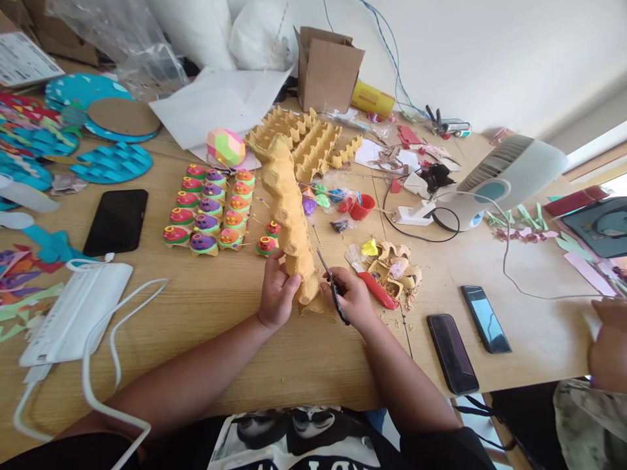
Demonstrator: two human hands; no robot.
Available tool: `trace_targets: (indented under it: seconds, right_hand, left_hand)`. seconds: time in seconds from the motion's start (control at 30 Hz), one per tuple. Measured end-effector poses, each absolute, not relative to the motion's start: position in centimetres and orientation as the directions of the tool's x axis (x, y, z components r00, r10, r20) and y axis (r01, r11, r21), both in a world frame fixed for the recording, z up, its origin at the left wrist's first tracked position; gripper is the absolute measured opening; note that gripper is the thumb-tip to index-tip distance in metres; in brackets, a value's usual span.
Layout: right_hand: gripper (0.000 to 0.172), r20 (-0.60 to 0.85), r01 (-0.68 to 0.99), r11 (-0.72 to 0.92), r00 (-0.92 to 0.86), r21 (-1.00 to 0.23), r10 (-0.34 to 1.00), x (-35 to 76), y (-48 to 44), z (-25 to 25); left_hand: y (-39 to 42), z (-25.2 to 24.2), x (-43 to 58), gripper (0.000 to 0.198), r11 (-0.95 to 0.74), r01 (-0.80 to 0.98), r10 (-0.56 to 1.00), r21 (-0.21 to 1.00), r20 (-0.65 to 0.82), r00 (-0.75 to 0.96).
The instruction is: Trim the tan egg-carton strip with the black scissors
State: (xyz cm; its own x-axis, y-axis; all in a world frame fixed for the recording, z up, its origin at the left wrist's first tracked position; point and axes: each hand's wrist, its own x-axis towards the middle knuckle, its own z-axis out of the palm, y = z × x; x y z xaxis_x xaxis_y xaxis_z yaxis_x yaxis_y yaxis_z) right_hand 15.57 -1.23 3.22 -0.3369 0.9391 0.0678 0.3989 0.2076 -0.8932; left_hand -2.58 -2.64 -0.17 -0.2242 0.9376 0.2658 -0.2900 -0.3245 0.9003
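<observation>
My left hand [278, 294] grips the near end of a long yellow egg carton strip [289, 222], which tilts up and away over the table. In my right hand [351, 297] is a pair of black-handled scissors [336, 290], close to the strip's right edge; I cannot tell whether the blades touch it. Left of the strip stand rows of painted egg-cup figures [209, 209] in red, purple and orange. Two more red figures [267, 245] sit right beside the strip. Behind it lie larger yellow egg carton pieces [313, 147].
A red utility knife [379, 290] lies by carton scraps [392, 267]. Two phones [453, 352] are at the right, near another person's hand [610, 320]. A white fan [509, 170] stands behind. At the left are a black phone [116, 222] and a white power strip [76, 313] with cables.
</observation>
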Motion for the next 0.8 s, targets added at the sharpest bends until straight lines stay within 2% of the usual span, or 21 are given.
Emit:
trace_targets:
  seconds: [0.37, 0.8]
  right_hand:
    - [0.023, 0.022, 0.255, 0.124, -0.368, -0.959, 0.930, 14.98, -1.44, 3.26]
    - [0.016, 0.036, 0.269, 0.148, -0.382, -0.952, 0.923, 14.92, -1.49, 2.93]
  left_hand:
    - [-2.67, 0.16, -2.49, 0.055, -0.316, -0.373, 0.946, 0.872, 0.258, -0.198]
    - [-2.65, 0.45, -2.44, 0.057, -0.291, -0.357, 0.952, 0.888, 0.230, -0.203]
